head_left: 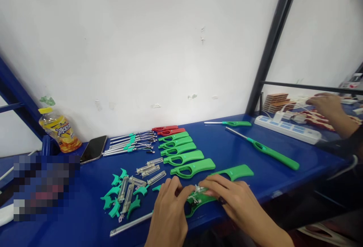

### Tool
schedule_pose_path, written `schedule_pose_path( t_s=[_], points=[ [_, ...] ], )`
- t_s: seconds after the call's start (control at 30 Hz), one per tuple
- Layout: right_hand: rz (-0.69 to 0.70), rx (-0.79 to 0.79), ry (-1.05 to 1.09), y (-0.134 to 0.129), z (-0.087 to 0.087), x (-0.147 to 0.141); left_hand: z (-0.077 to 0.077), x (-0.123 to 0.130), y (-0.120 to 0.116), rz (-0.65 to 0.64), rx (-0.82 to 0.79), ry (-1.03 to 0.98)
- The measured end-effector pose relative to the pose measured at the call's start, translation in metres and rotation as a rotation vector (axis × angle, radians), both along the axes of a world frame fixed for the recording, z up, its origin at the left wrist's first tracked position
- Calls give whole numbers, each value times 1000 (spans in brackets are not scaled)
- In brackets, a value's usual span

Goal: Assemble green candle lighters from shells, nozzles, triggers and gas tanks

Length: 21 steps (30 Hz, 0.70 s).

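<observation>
At the table's front edge, my left hand [171,207] is closed around the front part of an open green lighter shell [204,199]. A metal lighter tube [132,224] sticks out leftward from under that hand. My right hand [232,196] grips the shell's handle end, its fingertips pressed on a small clear part [200,189] inside. Thin white wires show between both hands; the finer parts are hidden by the fingers. Just behind the right hand lies another green lighter shell [241,171]. Left of my hands are teal triggers [134,206] and clear fuel tanks [128,198].
Green shells [184,159], red shells [170,131] and wired metal tubes [119,148] lie in rows behind. Two assembled lighters [273,154] and a power strip [287,129] are right. A phone [94,148] and bottle [61,130] stand left. Another person's hand [329,107] shows far right.
</observation>
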State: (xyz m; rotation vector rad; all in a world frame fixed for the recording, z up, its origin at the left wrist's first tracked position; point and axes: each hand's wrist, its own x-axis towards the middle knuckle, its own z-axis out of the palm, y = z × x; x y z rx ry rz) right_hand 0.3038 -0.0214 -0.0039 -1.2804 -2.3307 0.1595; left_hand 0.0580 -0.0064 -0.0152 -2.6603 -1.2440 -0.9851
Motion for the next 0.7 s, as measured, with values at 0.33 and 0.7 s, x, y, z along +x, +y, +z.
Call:
schedule_pose_path(
  t_s=[0.33, 0.7],
  points=[
    [-5, 85, 1, -1, 7, -3, 19, -1, -7, 3, -15, -78],
    [86, -33, 65, 3, 30, -46, 35, -50, 1, -34, -37, -95]
  ],
)
